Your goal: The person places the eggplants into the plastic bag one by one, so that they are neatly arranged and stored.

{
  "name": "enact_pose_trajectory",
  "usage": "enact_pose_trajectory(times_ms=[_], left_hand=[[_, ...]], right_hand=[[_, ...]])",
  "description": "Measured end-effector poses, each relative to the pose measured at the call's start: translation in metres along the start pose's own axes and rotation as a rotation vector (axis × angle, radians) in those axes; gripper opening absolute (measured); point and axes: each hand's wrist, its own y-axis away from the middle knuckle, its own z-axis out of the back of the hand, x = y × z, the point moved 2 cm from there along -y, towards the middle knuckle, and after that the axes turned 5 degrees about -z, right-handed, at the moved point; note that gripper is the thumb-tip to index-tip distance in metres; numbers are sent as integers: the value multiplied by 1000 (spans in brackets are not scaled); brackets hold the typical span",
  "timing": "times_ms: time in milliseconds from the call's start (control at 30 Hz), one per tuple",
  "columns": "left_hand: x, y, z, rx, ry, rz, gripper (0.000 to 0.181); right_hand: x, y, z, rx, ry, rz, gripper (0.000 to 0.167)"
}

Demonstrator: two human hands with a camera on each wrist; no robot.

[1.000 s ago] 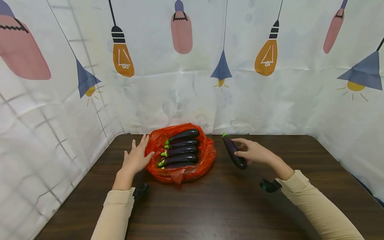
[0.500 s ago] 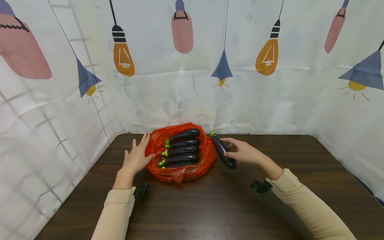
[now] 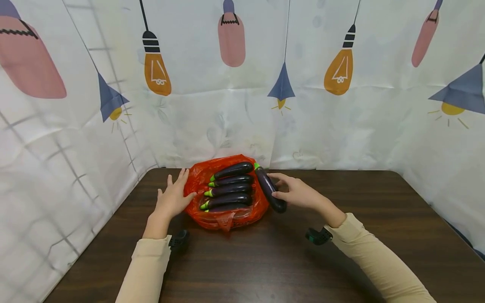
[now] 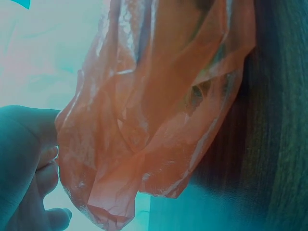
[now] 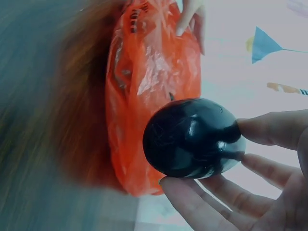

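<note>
In the head view my right hand (image 3: 293, 191) grips a dark purple eggplant (image 3: 270, 189) by its side, green stem end tilted up and away. It hangs at the right rim of a red plastic bag (image 3: 261, 206); whether it touches the bag I cannot tell. Inside the open bag lie several eggplants (image 3: 229, 190), stacked in a row with stems to the left. My left hand (image 3: 172, 198), fingers spread, touches the bag's left edge. In the right wrist view the eggplant's round end (image 5: 192, 139) sits between thumb and fingers. The left wrist view shows the bag's crumpled side (image 4: 144, 120).
The dark wooden table (image 3: 242, 269) carries the bag near its back edge. A white patterned curtain (image 3: 242, 122) stands right behind the table and along both sides. Each forearm wears a black wrist device (image 3: 319, 236).
My right hand has moved left with the eggplant, from beside the bag to its right rim. The left hand and the eggplants in the bag have stayed in place.
</note>
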Motion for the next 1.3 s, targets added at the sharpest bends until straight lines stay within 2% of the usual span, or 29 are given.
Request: enact_pose_trajectory(times_ms=[133, 333, 567, 833, 1100, 1300], left_hand=[[1, 0, -1, 0, -1, -5, 85], [1, -1, -1, -6, -4, -8, 85], [0, 0, -1, 3, 9, -11, 84], [1, 1, -1, 5, 1, -7, 84], [1, 1, 0, 2, 10, -10, 83], [2, 1, 0, 2, 2, -8, 83]], right_hand=[[8, -4, 0, -32, 51, 58, 63], [19, -10, -2, -75, 77, 96, 65], [33, -17, -11, -129, 225, 146, 63], [50, -26, -19, -162, 319, 197, 64], [53, -40, -24, -197, 358, 241, 64], [53, -48, -27, -251, 441, 280, 63]])
